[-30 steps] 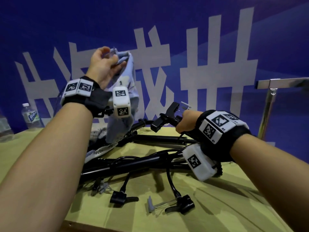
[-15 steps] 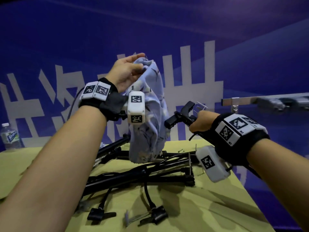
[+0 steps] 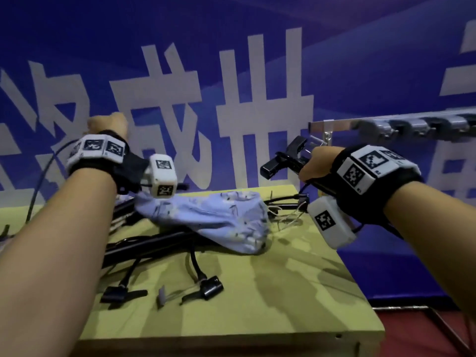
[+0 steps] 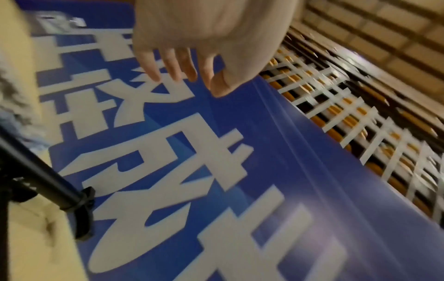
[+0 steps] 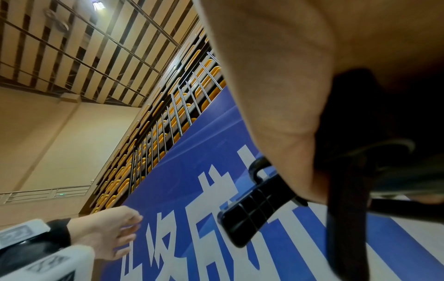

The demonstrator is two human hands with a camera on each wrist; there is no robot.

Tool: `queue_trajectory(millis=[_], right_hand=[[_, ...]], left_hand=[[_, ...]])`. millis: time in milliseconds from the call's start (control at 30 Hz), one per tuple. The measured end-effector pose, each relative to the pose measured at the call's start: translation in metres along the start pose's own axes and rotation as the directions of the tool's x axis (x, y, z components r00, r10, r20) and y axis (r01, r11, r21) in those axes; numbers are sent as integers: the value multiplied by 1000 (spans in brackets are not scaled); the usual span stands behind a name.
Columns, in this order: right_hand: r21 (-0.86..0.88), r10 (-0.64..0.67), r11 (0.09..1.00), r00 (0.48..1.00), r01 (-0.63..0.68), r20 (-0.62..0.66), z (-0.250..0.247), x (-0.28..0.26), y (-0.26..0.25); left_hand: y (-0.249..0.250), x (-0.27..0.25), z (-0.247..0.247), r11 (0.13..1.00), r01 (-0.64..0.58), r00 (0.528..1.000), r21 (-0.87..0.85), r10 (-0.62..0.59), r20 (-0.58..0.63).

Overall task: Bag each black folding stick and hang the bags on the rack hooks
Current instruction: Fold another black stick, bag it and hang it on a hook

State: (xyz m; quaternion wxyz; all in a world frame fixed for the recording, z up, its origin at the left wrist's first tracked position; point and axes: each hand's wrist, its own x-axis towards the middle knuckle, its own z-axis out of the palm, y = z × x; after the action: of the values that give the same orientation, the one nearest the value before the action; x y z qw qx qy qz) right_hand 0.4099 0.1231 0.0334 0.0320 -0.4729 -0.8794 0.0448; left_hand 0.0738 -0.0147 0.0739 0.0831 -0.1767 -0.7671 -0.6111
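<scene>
My right hand [image 3: 313, 163] grips a black folding stick [image 3: 282, 161] by its handle and holds it up above the table's far right corner; the handle end [image 5: 254, 211] juts out past my palm. The light blue patterned bag [image 3: 219, 219] lies crumpled on the table over the pile of black folding sticks [image 3: 154, 243]. My left hand [image 3: 108, 124] is raised above the pile with its fingers [image 4: 177, 66] loose and empty. The metal rack with hooks [image 3: 412, 124] runs off to the right behind my right hand.
The yellow-green table [image 3: 257, 305] ends just right of my right wrist and drops to a red floor. Black strap ends and clips [image 3: 206, 287] trail from the pile toward the front. A blue banner wall [image 3: 257, 73] stands close behind.
My left hand has let go of the blue bag, which dropped from the air onto the pile of sticks. The right hand keeps holding the stick handle up.
</scene>
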Motion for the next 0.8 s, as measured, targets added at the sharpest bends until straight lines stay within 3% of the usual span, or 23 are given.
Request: queue_trajectory(millis=[33,100,133,200,267,300,333,433,600,800], right_hand=[[3,5,1000,1000,-5,9,3,0,-1],[27,11,1000,1000,-12,23,9,2,-2],[32,8,999,999,-9,33,14,2,-3],[18,-17,1000,999,16,46,20,1,-4],[-16,-42,999,997,43,69,25,-3,-5],[-29,-50,998,996,52,77,26,-5,-5],[-53,-54,997,995,58,88,27,-6,-4],[-66,-52,996,994,58,97,29,-7,3],[-74,-61,995,994,68,87,35,-8,15],[-170,-8,985,991,31,131,39,-3,16]], left_hand=[[7,-22,3,991,-30,999,132,25,39],[17,-60,28,936,-219,950,277,140,277],[18,-80,46,889,-347,873,298,191,449],[21,-127,80,732,-566,643,379,105,759],[20,-156,105,573,-701,455,425,-100,885],[18,-165,113,535,-720,411,441,-183,893],[15,-173,119,514,-730,388,450,-229,893],[2,-191,138,428,-817,334,387,-196,922],[-20,-200,157,130,-921,340,368,-194,920],[-9,-210,160,-63,-928,371,366,-192,909]])
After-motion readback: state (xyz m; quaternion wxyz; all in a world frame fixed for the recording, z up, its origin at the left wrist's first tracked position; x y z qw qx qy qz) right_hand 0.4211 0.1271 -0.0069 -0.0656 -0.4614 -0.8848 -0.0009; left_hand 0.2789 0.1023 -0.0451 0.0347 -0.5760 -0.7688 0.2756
